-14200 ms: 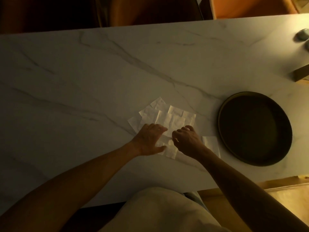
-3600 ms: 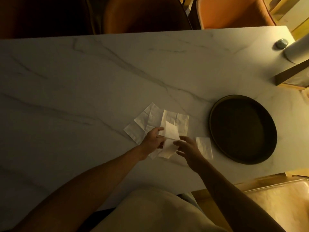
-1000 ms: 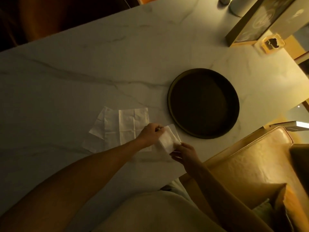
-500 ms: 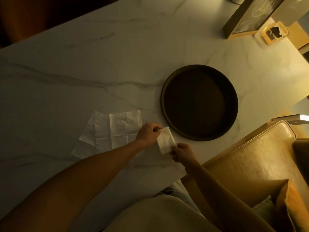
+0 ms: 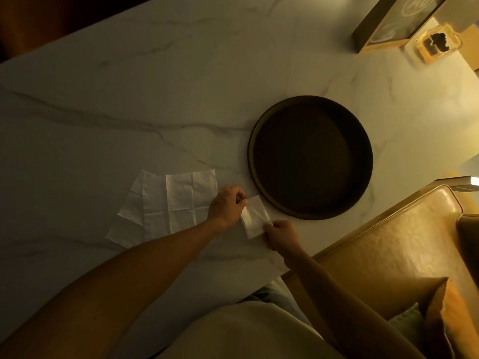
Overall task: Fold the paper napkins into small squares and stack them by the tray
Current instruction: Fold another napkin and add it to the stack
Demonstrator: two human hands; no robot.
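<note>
A small folded white napkin [image 5: 255, 220] lies just left of the round dark tray [image 5: 311, 158], near the table's front edge. My left hand [image 5: 226, 207] pinches its upper left corner. My right hand [image 5: 281, 234] grips its lower right edge. Whether the napkin rests flat on the table or is slightly lifted, I cannot tell. To the left, several unfolded white napkins [image 5: 168, 203] lie overlapping on the marble; my left forearm covers their lower right part.
The marble table [image 5: 129, 99] runs far to the left and back. A framed box [image 5: 394, 19] and a small glass bottle [image 5: 432, 45] stand at the back right. A tan leather chair [image 5: 388, 242] sits at the table's right front corner.
Since a second ago both hands have kept hold of the folded napkin beside the tray; my view has swung slightly. Earlier the hands were folding it over the napkin pile.
</note>
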